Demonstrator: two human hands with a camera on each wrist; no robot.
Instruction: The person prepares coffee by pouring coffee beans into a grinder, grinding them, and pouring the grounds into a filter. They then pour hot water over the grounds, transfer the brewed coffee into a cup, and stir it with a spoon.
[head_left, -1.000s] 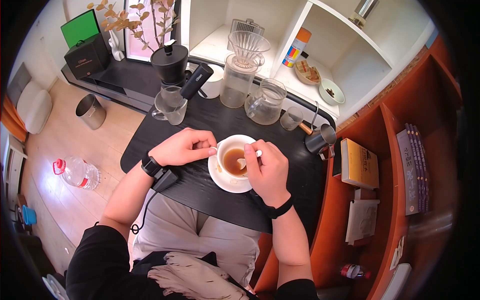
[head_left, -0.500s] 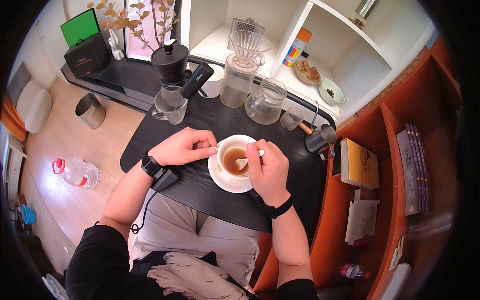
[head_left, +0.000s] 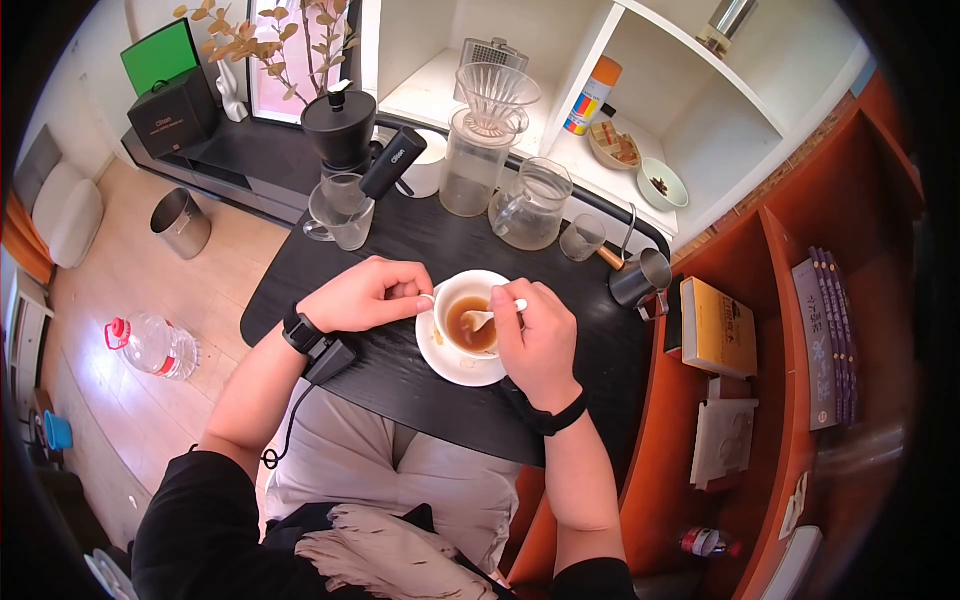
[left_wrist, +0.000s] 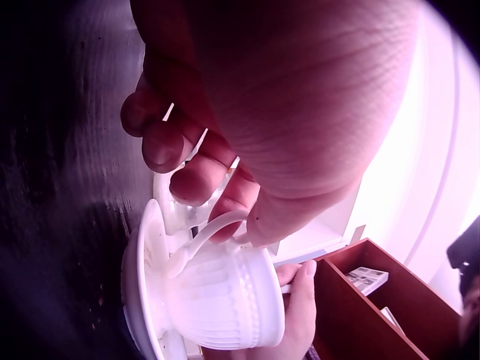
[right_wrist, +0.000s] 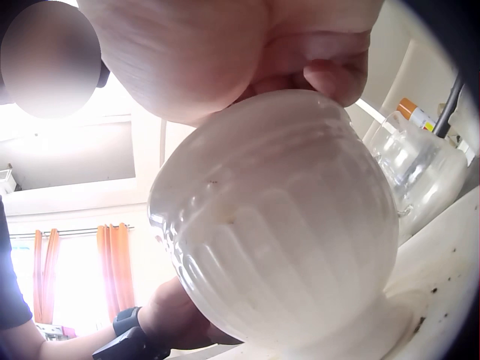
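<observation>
A white cup (head_left: pixel 441 318) with brown liquid (head_left: pixel 464 333) stands on a white saucer (head_left: pixel 458 374) on the black table. My left hand (head_left: pixel 372 294) is at the cup's left side. In the left wrist view its thumb and finger pinch the cup handle (left_wrist: pixel 204 238). My right hand (head_left: pixel 540 345) pinches the end of a white spoon (head_left: pixel 482 318) over the cup's right rim, and the spoon's bowl dips into the liquid. The right wrist view shows the cup's fluted wall (right_wrist: pixel 285 232) close below that hand.
Behind the cup stand a coffee grinder (head_left: pixel 338 125), a glass mug (head_left: pixel 345 228), a server with a ribbed dripper (head_left: pixel 497 92), a glass pot (head_left: pixel 530 215), a small glass with a wooden handle (head_left: pixel 583 240) and a metal pitcher (head_left: pixel 640 282). A wooden shelf (head_left: pixel 780 300) borders the right.
The spoon's bowl has shifted a little left and toward the far side inside the cup. Both hands, the cup and the saucer stay in nearly the same place.
</observation>
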